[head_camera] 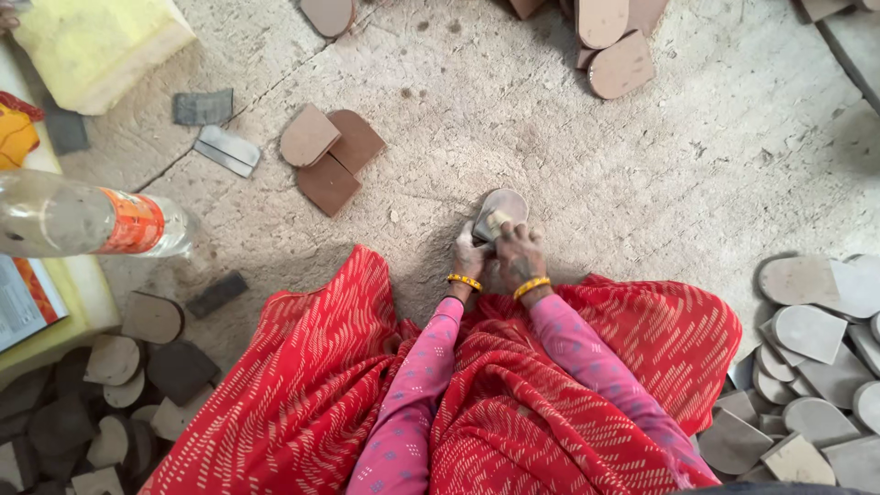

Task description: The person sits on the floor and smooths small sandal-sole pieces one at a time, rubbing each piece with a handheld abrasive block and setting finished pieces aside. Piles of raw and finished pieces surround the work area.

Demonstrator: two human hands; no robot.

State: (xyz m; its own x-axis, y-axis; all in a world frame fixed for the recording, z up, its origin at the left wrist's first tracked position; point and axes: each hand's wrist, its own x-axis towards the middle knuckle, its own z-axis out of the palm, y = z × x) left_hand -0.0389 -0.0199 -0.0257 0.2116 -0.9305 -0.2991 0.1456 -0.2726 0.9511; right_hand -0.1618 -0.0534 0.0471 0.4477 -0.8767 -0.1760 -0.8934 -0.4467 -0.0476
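Grey heel-shaped piece [500, 213] lies on the concrete floor [587, 174] just ahead of both hands, rounded end away from the person, long axis running forward and slightly right. Left hand [469, 252] grips its near-left edge; right hand [521, 257] presses a small tan block [498, 221] onto it. Hands close together. Similar pieces [328, 156] lie well apart.

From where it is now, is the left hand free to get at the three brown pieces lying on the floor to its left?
Probably not right away: the left hand is gripping the heel-shaped piece with the right hand. Bare floor lies between it and the brown pieces.
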